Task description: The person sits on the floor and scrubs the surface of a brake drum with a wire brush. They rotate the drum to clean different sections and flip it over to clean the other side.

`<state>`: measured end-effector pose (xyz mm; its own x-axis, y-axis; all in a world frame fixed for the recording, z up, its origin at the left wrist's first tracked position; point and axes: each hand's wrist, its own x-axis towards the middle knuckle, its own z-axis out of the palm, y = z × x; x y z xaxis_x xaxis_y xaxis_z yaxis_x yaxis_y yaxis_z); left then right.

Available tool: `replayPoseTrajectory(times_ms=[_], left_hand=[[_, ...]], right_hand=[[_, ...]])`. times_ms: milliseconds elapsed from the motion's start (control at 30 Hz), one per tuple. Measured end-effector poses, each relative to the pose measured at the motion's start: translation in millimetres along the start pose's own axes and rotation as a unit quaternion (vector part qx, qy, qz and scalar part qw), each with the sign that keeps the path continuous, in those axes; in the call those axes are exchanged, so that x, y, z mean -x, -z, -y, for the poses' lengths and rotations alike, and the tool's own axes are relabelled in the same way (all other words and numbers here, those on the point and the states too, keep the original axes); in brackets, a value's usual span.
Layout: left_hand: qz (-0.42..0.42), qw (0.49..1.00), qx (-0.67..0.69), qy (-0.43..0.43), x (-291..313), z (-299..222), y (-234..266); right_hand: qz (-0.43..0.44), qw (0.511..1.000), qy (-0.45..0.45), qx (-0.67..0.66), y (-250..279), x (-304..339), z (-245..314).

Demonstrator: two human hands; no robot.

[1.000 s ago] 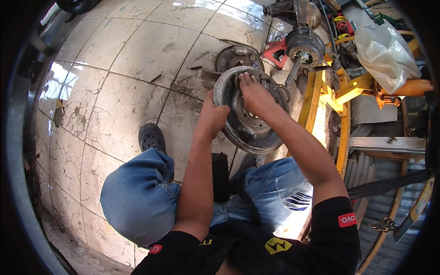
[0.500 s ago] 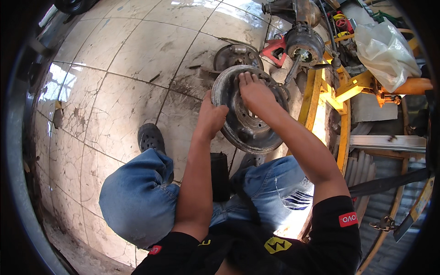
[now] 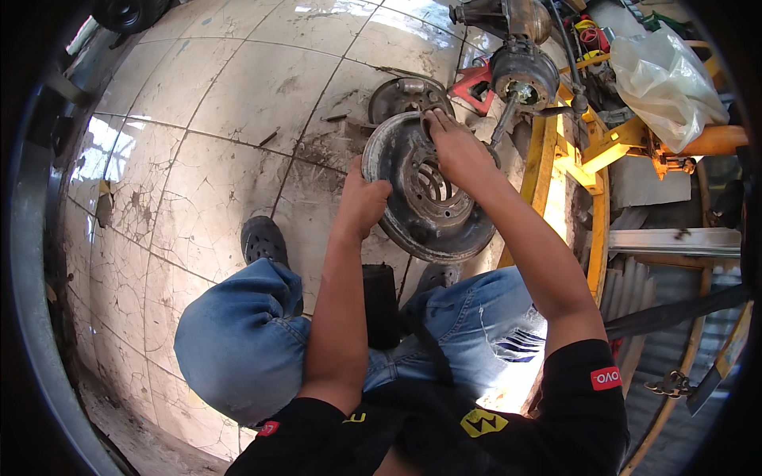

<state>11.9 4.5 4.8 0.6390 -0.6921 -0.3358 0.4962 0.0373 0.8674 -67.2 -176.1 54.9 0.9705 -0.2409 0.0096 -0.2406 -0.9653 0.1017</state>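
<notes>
A large round, dished metal plate (image 3: 397, 210), worn and dark with a paler rim, a wide central hole and a ring of bolt holes, stands tilted before me. My left hand (image 3: 364, 202) is closed on its left edge, with the thumb on the near face. On the plate's upper face, my right hand (image 3: 456, 147) has its fingers pressed together and pointing away from me. A dark edge shows beside these fingertips; whatever they hold, if anything, is hidden. Just beyond lies a smaller brake backing plate (image 3: 389, 101) on the floor.
An axle housing with a drum (image 3: 524, 75) rests by a red stand (image 3: 474, 86) at the far right. Yellow metal frames (image 3: 542, 163) and a clear plastic bag (image 3: 667, 87) line my right side. A tire (image 3: 127, 12) is at the far left, on cracked tiles (image 3: 214, 170).
My right hand has slid slightly to the right and toward me on the plate's face, uncovering more of the central hole. The left hand keeps its grip on the edge.
</notes>
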Motion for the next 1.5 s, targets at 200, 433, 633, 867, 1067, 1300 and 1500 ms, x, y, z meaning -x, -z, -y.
replayPoseTrajectory(times_ms=[200,433,633,867,1067,1300,1500], left_hand=[[0.018,1.000,0.017,0.010,3.7,-5.6,-2.7],[-0.003,1.000,-0.019,-0.013,-4.4,5.9,3.4],[0.001,1.000,0.008,0.006,-0.5,-0.2,0.9],[0.001,0.999,-0.048,-0.021,-0.4,-0.2,-0.3],[-0.037,0.998,-0.037,-0.023,4.7,-6.8,0.3],[-0.009,0.999,-0.047,-0.016,-1.1,0.1,-1.8],[-0.017,0.999,-0.026,-0.025,0.7,3.1,0.2]], right_hand=[[-0.002,0.998,0.014,0.055,-28.4,16.6,8.3],[0.030,0.997,0.055,0.048,-16.0,13.7,6.1],[0.040,0.996,0.052,0.062,-11.6,19.8,11.5],[0.008,0.998,0.007,0.063,-19.5,15.9,16.6],[0.067,0.996,0.054,0.033,-4.3,22.7,13.2],[-0.013,1.000,0.024,0.005,-24.7,10.8,2.5],[-0.001,0.989,-0.025,-0.143,16.7,2.8,-9.8]])
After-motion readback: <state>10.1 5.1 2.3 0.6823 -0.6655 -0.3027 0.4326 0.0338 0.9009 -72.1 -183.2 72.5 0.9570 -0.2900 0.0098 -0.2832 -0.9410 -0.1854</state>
